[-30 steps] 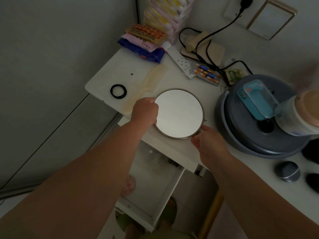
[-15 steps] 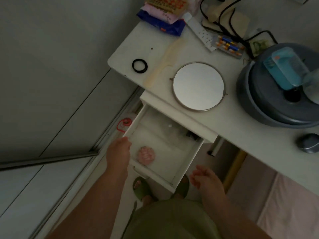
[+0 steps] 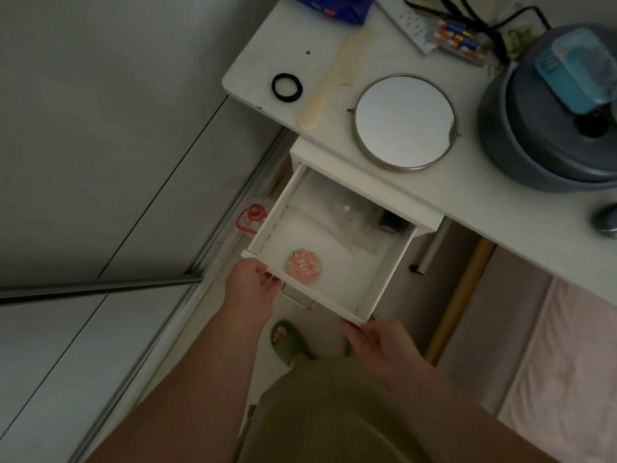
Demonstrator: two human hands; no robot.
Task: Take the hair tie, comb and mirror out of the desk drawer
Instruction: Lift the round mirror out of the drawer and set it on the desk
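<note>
On the white desk top [image 3: 253, 55] lie a black hair tie [image 3: 286, 87], a cream comb [image 3: 330, 85] and a round metal-rimmed mirror [image 3: 404, 121], side by side. Below them the white drawer [image 3: 389, 272] is pulled out. Inside it I see a round pink item [image 3: 303, 265] and clear plastic at the back. My left hand [image 3: 251, 289] grips the drawer's front left corner. My right hand [image 3: 374, 342] touches the front right corner from below, fingers spread.
A grey round appliance [image 3: 534, 135] with a blue box on it, a power strip [image 3: 412, 23], batteries [image 3: 459, 38] and cables fill the desk's back right. A blue packet [image 3: 334, 8] lies at the back. My foot in a green slipper [image 3: 288, 342] stands under the drawer. A pink mattress [image 3: 551, 362] lies at the right.
Both hands left the mirror on the desk and dropped to the drawer's front. The left hand now grips the left corner; the right hand has reached the right corner.
</note>
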